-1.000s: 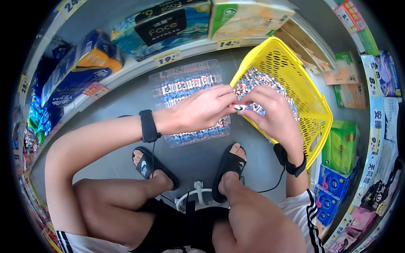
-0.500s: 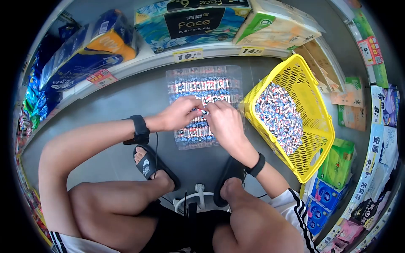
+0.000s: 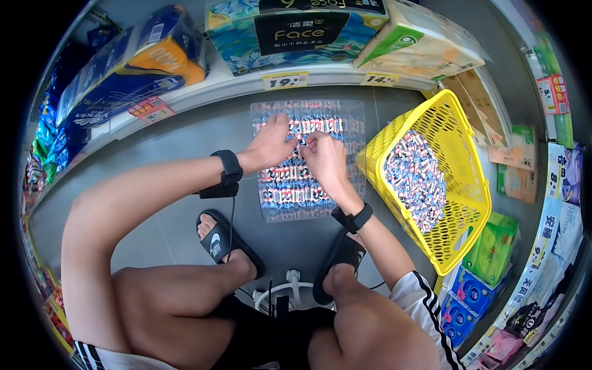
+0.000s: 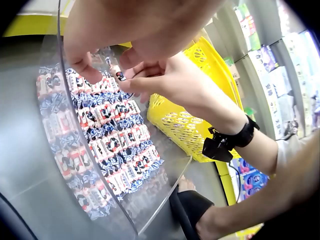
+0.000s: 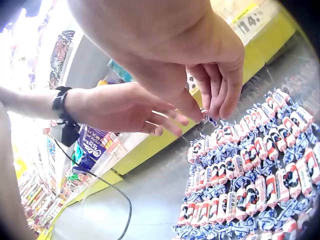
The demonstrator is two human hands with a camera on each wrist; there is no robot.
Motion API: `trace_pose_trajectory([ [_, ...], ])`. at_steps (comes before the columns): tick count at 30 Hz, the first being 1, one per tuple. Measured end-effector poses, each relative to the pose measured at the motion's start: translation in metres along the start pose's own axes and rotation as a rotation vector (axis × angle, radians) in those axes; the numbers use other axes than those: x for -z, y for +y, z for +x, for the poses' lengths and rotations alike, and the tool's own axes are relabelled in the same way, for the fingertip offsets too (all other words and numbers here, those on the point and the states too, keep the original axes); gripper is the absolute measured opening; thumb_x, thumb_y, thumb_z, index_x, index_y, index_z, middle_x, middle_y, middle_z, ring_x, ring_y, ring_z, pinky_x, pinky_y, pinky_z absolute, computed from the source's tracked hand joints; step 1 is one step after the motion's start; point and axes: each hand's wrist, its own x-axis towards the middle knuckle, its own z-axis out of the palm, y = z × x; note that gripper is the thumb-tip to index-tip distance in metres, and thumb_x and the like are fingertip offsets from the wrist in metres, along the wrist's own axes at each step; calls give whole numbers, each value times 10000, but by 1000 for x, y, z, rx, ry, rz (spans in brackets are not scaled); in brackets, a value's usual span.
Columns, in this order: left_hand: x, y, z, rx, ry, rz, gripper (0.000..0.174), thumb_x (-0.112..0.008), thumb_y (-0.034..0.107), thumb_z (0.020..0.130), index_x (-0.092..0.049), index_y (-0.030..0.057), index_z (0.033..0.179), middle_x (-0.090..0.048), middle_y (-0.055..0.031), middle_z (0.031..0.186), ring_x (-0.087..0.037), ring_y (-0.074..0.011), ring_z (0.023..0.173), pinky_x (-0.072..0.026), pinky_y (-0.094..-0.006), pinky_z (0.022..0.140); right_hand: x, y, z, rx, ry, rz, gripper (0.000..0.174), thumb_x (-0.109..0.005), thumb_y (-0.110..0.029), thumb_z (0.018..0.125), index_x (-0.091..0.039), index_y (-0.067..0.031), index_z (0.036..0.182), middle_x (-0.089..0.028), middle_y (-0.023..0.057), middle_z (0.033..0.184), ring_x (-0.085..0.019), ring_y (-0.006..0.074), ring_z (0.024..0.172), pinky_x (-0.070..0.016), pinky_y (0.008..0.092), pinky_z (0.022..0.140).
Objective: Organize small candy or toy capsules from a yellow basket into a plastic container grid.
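Observation:
Rows of wrapped candies lie in a clear plastic box on the floor. Over its far part, my right hand pinches one wrapped candy between thumb and fingers; only a twisted wrapper end shows in the right wrist view. Just left of it is my left hand, also above the rows. Its fingers spread loosely in the right wrist view, a small gap from the pinched candy. To the right, a yellow basket holds a heap of loose wrapped candies.
A shelf with tissue packs and price tags curves along the far side. More tissue packs stand right of the basket. My sandalled feet are on the grey floor, close to the box. A cable hangs from the left wristband.
Both hands moved from the basket's edge leftward to over the clear box, then farther toward its back rows. The left hand has come away from the candy, which stays in the right hand.

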Motion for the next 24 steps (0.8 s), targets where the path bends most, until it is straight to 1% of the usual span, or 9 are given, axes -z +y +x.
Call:
trace_pose_trajectory([
  [2,8,10,4,96,-243,145,517,-683,156,894,-497,-143,1272,-469,-381,1436,-612,-519,1194,-533,-505,1014,-11,8,5,-45,14,18,153,-791,-68,837,-735,35,935,-750,211,846,-748,399,804,-594,469,758],
  [3,9,13,7,95,-241,144,517,-683,156,894,-497,-143,1272,-469,-381,1436,-612,-519,1194,-533,-505,1014,-16,13,10,-105,23,18,163,-791,-83,841,-738,37,939,-755,214,844,-752,401,813,-596,469,768],
  [5,12,18,12,28,-492,300,636,-685,129,867,-456,-172,1378,-415,-377,1521,-531,-503,1346,-480,-483,1130,-26,21,19,-165,32,21,175,-790,-97,845,-741,40,943,-759,218,842,-756,404,821,-598,469,779],
  [6,8,13,12,28,-494,300,636,-685,129,867,-456,-172,1378,-415,-377,1521,-531,-503,1346,-480,-483,1130,-28,22,23,-189,48,46,177,-780,-104,854,-742,42,947,-758,230,849,-754,411,827,-597,475,783],
  [8,0,3,8,-256,-508,613,765,-676,115,861,-373,-170,1503,-328,-360,1621,-412,-478,1486,-449,-449,1185,-31,24,29,-218,62,75,180,-769,-110,862,-743,44,951,-756,242,855,-753,418,832,-596,481,788],
  [9,-1,3,9,-255,-509,615,765,-676,115,861,-373,-170,1503,-328,-360,1621,-412,-478,1486,-449,-449,1185,-33,25,32,-211,69,60,179,-755,-109,870,-743,45,961,-753,255,855,-751,429,841,-595,492,796],
  [11,-3,3,11,-237,-562,652,809,-661,93,867,-323,-152,1560,-239,-325,1692,-304,-429,1570,-441,-425,1204,-37,27,37,-206,77,46,180,-741,-108,878,-742,45,972,-749,267,855,-749,441,850,-595,503,804],
  [16,-11,-1,20,-264,-621,653,777,-635,72,888,-322,-141,1567,-237,-303,1703,-315,-407,1572,-440,-429,1204,-49,39,39,-202,53,-3,186,-706,-71,883,-723,34,1036,-736,300,866,-740,475,876,-593,535,815],
  [24,-9,-9,26,-283,-669,743,774,-627,86,912,-313,-104,1593,-240,-280,1712,-341,-401,1562,-449,-449,1193,-51,46,40,-161,39,35,201,-685,-38,890,-723,9,1081,-737,296,874,-740,467,869,-596,527,809],
])
